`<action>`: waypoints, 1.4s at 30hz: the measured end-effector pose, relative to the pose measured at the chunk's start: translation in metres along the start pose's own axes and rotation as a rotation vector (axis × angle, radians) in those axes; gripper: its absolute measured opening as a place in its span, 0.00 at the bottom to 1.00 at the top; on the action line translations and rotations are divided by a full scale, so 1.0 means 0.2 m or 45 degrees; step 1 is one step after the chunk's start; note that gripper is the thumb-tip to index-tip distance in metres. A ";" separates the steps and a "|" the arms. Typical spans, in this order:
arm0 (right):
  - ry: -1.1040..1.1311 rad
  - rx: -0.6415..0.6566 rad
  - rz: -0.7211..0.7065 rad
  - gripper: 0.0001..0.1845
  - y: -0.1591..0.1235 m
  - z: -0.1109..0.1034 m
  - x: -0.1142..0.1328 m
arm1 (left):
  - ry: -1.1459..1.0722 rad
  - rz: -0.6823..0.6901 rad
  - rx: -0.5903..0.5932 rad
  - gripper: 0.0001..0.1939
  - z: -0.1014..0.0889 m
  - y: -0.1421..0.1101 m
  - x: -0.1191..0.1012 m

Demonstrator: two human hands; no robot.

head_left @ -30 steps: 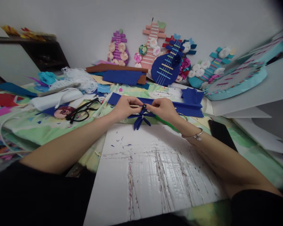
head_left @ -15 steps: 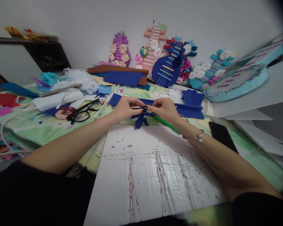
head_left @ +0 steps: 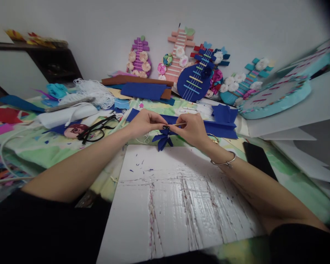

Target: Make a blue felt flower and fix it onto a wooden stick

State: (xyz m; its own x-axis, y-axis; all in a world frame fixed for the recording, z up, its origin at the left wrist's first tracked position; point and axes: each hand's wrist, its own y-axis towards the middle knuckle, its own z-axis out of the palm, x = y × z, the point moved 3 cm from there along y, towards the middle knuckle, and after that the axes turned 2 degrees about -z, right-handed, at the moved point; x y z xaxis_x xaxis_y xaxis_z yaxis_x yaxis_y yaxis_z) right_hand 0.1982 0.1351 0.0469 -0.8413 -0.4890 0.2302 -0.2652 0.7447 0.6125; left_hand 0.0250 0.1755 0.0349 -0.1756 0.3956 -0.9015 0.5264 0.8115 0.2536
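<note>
My left hand (head_left: 144,124) and my right hand (head_left: 192,128) meet fingertip to fingertip above the far edge of a scored white board (head_left: 170,201). A thin pale stick (head_left: 179,124) is pinched in my right fingers. Thumb and finger of my left hand are pressed together on a small dark blue piece (head_left: 166,127), partly covered by the fingertips. Just below hang or lie several dark blue petal-shaped pieces (head_left: 163,140); whether they join the held piece I cannot tell.
Dark blue strips (head_left: 220,129) lie behind my hands. Black glasses (head_left: 97,130) are at left, a black phone-like slab (head_left: 260,159) at right. Decorated lute-shaped crafts, including a blue one (head_left: 194,82), lean on the wall. White cord (head_left: 90,93) is heaped at back left.
The stick, which reached across into my left fingers, now shows only on my right hand's side. The fingertips have shifted slightly; the petals stay about where they were.
</note>
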 end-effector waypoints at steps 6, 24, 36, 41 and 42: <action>-0.243 -0.120 -0.212 0.18 -0.02 0.01 0.03 | 0.049 -0.024 0.107 0.08 -0.02 -0.01 -0.01; -0.256 -0.205 -0.534 0.05 -0.02 -0.08 0.06 | 0.071 -0.052 0.044 0.09 -0.05 0.00 0.01; 0.497 -0.191 0.112 0.04 -0.06 0.11 -0.10 | -0.047 -0.150 -0.257 0.12 -0.09 0.03 0.08; 0.930 -0.181 0.199 0.13 -0.05 0.14 -0.12 | -0.077 -0.169 -0.099 0.10 -0.05 0.01 0.04; 1.037 -0.159 0.207 0.13 -0.05 0.15 -0.12 | -0.067 -0.171 -0.068 0.09 -0.04 0.00 0.03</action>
State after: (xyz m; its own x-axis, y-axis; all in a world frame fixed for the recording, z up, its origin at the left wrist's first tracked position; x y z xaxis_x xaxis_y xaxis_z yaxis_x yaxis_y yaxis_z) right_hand 0.2066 0.1521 0.0121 -0.2487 -0.5909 0.7675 -0.0757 0.8018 0.5928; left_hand 0.0166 0.1816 0.0328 -0.1968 0.2602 -0.9453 0.4558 0.8779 0.1467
